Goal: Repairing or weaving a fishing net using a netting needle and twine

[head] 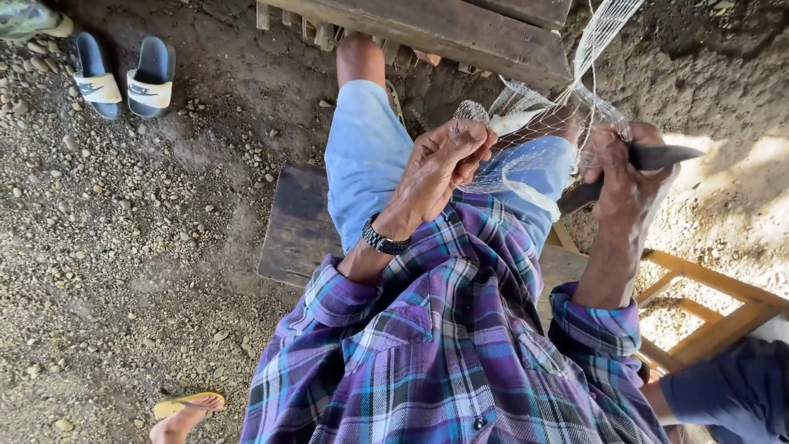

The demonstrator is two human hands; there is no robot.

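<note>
Head view. The left hand (440, 164) sits near frame centre, fingers pinched together on a fold of the fine white mesh fishing net (526, 136). The right hand (620, 173) sits at 3 o'clock from the left hand, fist clamped around a dark flat pointed netting tool (649, 160), whose tip points toward 3 o'clock. The net stretches between both hands and runs up toward 1 o'clock, past the weathered grey wooden plank (460, 33) at 12 o'clock. A black beaded wristband (385, 242) circles the left wrist. Both forearms wear a purple plaid shirt (444, 345). A dark wooden stool (296, 226) lies at 9 o'clock. Two blue-and-white slide sandals (123, 78) rest on gravel at 10 o'clock.
</note>
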